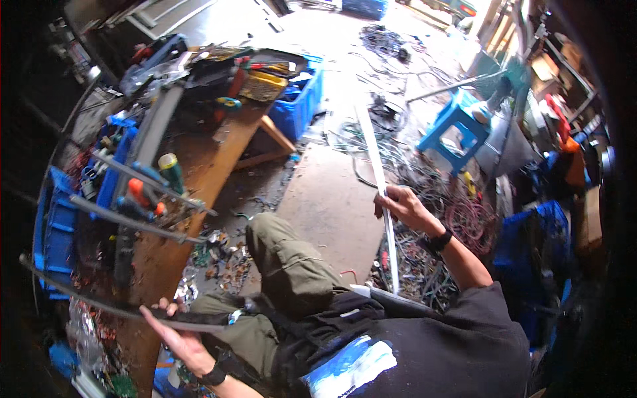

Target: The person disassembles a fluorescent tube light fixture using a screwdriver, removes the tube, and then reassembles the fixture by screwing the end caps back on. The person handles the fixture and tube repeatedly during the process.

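White and slender, a long strip (375, 149) is standing out on the right, where the right hand (406, 211) is gripping it with curled fingers; its lower end is reaching down near the person's dark shirt (458, 345). The left hand (180, 338) is touching a dark, gently curved bar (86, 296), fingers lying on both sides of it, though how firmly they are closing I cannot tell. That bar is crossing over the wooden surface (229, 149), where an orange-handled tool (138, 191) is lying. Beyond the right hand, tangled cables (464, 222) are spreading across the floor, and a blue stool (443, 125) is sitting near them.
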`<state>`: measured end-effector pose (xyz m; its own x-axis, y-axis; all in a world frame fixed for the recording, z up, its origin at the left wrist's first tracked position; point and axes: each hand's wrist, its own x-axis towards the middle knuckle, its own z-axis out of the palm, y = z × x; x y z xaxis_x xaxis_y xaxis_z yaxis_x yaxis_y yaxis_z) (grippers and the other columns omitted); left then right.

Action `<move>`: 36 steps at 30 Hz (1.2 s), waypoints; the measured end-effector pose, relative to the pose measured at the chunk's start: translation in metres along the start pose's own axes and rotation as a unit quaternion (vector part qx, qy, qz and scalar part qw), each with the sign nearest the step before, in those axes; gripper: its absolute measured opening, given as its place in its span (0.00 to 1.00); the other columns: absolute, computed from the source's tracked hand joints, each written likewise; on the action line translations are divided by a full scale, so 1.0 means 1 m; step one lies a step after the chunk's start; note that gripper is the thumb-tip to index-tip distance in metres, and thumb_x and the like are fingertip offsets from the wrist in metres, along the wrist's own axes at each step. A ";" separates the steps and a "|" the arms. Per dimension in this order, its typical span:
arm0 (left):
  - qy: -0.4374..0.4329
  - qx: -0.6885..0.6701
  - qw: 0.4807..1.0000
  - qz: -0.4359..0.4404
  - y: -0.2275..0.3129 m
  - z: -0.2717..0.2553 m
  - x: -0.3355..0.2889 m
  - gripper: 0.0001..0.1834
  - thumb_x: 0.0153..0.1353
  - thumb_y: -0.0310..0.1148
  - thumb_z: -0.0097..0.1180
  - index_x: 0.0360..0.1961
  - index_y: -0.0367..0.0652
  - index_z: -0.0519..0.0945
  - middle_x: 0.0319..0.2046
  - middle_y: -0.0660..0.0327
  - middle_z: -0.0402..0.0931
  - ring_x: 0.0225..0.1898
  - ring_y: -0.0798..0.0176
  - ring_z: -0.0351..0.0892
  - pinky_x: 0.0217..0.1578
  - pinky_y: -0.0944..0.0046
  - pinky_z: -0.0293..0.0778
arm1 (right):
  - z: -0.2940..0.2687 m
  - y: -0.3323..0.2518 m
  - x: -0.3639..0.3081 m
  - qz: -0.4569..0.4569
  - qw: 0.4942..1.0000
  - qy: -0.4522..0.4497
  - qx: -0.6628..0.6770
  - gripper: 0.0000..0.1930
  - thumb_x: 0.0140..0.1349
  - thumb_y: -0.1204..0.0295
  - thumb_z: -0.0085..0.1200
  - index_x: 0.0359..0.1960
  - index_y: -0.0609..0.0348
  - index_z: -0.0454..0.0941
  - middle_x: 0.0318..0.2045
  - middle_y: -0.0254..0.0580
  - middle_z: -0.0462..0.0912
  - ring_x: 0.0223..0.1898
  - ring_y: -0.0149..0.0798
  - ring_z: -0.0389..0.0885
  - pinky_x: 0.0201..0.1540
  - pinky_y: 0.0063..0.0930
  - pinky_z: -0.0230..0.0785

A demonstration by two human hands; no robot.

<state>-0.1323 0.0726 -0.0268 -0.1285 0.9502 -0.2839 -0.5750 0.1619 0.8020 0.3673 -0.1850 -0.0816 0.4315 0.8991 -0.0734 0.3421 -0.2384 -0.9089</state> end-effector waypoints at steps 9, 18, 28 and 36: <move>0.010 0.046 0.999 0.005 -0.008 0.006 -0.010 0.20 0.75 0.55 0.54 0.44 0.49 0.69 0.34 0.68 0.66 0.30 0.75 0.68 0.62 0.55 0.76 | -0.073 0.088 -0.050 0.099 0.933 0.333 -0.096 0.16 0.77 0.58 0.53 0.46 0.59 0.85 0.27 0.33 0.82 0.28 0.27 0.77 0.30 0.24 0.68; 0.018 0.005 1.000 -0.021 -0.013 0.004 -0.012 0.20 0.74 0.55 0.55 0.48 0.51 0.70 0.36 0.68 0.68 0.29 0.73 0.69 0.59 0.46 0.78 | -0.111 0.100 -0.055 0.068 0.882 0.460 -0.080 0.18 0.75 0.55 0.57 0.40 0.61 0.82 0.26 0.29 0.76 0.27 0.26 0.70 0.30 0.26 0.62; -0.008 0.052 0.999 -0.007 -0.022 0.013 -0.020 0.26 0.73 0.58 0.51 0.36 0.44 0.79 0.36 0.60 0.81 0.35 0.62 0.78 0.48 0.60 0.77 | -0.099 0.145 -0.073 0.107 0.864 0.470 -0.144 0.16 0.76 0.59 0.58 0.43 0.62 0.83 0.30 0.30 0.83 0.33 0.24 0.73 0.36 0.28 0.68; 0.011 0.091 0.996 0.015 -0.030 -0.008 -0.009 0.24 0.71 0.59 0.53 0.42 0.47 0.82 0.39 0.60 0.82 0.42 0.60 0.82 0.53 0.56 0.77 | -0.068 0.155 -0.100 0.071 0.894 0.436 -0.071 0.13 0.76 0.64 0.56 0.45 0.62 0.86 0.32 0.35 0.87 0.34 0.27 0.82 0.38 0.28 0.76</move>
<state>-0.1206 0.0568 -0.0529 -0.1617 0.9494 -0.2691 -0.4146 0.1820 0.8916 0.4341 -0.3370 -0.1866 0.9447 0.2424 0.2210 0.3084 -0.4267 -0.8502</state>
